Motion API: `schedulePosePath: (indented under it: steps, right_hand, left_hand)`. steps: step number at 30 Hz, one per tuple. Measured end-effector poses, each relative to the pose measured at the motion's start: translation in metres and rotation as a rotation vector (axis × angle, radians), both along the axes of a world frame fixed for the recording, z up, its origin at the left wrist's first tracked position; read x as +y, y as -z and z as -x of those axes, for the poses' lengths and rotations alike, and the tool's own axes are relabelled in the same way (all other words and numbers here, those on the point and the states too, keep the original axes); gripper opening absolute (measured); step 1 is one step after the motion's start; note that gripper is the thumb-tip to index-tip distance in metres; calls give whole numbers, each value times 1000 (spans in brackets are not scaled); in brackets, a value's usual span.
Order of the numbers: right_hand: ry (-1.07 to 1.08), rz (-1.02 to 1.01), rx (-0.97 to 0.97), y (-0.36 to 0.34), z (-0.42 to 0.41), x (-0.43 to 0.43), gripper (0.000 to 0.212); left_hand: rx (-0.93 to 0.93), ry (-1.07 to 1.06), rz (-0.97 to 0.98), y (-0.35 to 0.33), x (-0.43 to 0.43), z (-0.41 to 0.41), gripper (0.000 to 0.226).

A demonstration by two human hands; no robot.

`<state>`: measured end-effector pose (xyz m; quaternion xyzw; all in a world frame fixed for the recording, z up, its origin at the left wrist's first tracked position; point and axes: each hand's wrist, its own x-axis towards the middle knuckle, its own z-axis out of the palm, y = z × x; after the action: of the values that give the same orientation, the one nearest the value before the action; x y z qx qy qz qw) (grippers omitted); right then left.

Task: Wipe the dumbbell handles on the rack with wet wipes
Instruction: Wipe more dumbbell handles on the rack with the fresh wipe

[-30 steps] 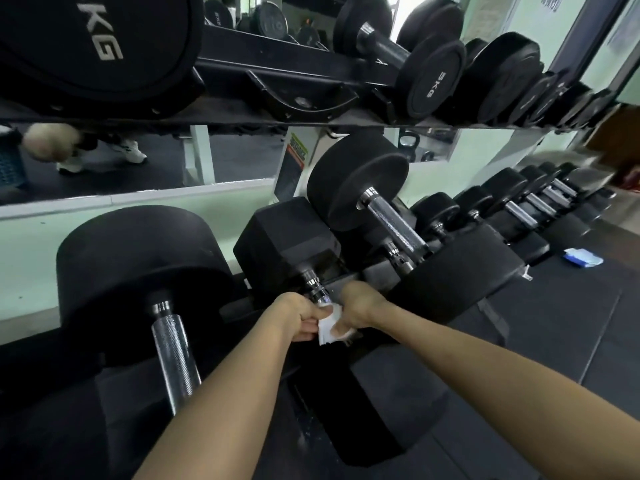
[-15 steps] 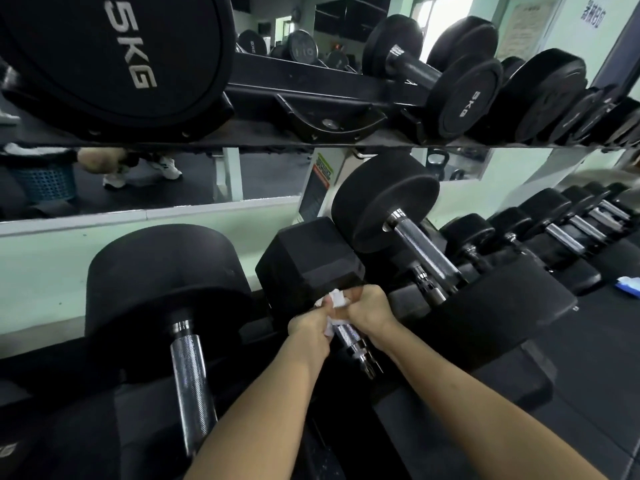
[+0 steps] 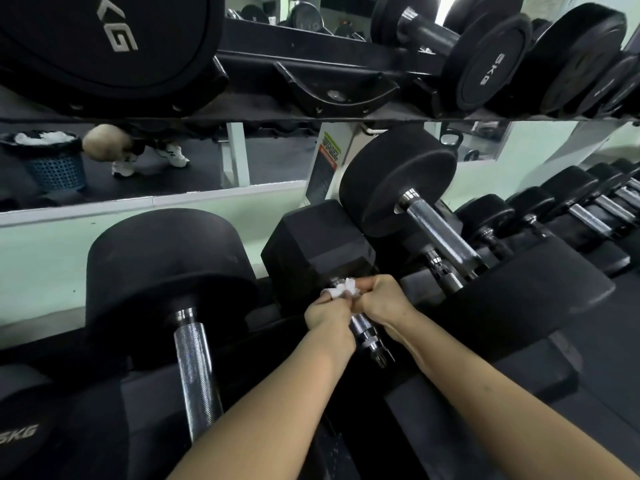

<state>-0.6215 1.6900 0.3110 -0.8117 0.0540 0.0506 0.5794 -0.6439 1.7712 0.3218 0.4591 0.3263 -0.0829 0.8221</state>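
A black two-tier rack [image 3: 304, 43] fills the view. Its upper shelf carries a very large round weight marked "KG" [image 3: 104, 39] at the left and a line of round dumbbells at the right, one stamped "5KG" [image 3: 491, 64]. On the lower tier, a big round dumbbell [image 3: 166, 265] sits at the left with its knurled bar angled toward the camera. A second round dumbbell [image 3: 394, 178] stands to the right of centre, with smaller ones receding behind it. Between the two big ones lies a hex dumbbell [image 3: 311, 244]. A mirror behind the rack reflects a blue basket [image 3: 55, 168] and a pair of white shoes.

Both forearms reach in from the bottom edge to the hex dumbbell's chrome handle [image 3: 363, 327]. The hands meet at its far end, just below the hex head. The left hand [image 3: 327, 315] is clenched around the handle, grasping the bunched white wet wipe [image 3: 341, 289] against it. The right hand [image 3: 379, 299] is curled round the handle just beside it, its fingertips touching the wipe. The near end of the handle shows bare below the hands.
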Motion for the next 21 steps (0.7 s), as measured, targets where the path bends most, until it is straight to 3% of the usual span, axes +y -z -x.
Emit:
schedulePosePath:
  steps: [8,16,19,21]
  right_hand:
    - [-44,-46,-44,-6,7,-1,24]
    - [-2,28,-68,-9,14,3,18]
    - [34,247,-37,-9,27,1,2]
    - [41,466,52,-12,37,-4,15]
  left_hand:
    - [-35,-84,-42,3,-7,5,27]
    - [26,0,-161,4,8,0,17]
    - [-14,74,-153,-2,12,8,24]
    - [34,159,-91,-11,15,18,13]
